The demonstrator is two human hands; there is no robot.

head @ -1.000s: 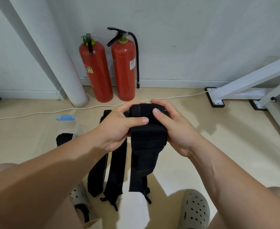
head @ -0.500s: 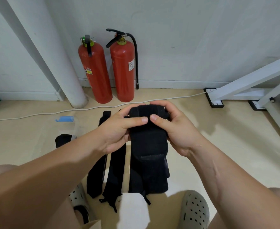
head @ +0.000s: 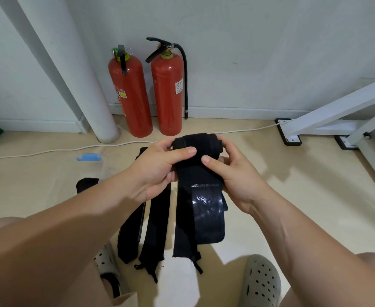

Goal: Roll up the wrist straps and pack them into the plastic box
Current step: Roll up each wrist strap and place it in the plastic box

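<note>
The rolling step is in hand. The left hand and right hand both pinch the black fabric wrist strap by its half-wound roll above the floor, tail hanging nearward. Next, I judge, the tail needs winding in tight before the roll goes left to the clear plastic box.

Two red fire extinguishers stand against the white wall beside a pipe; a white cable crosses the beige floor
</note>
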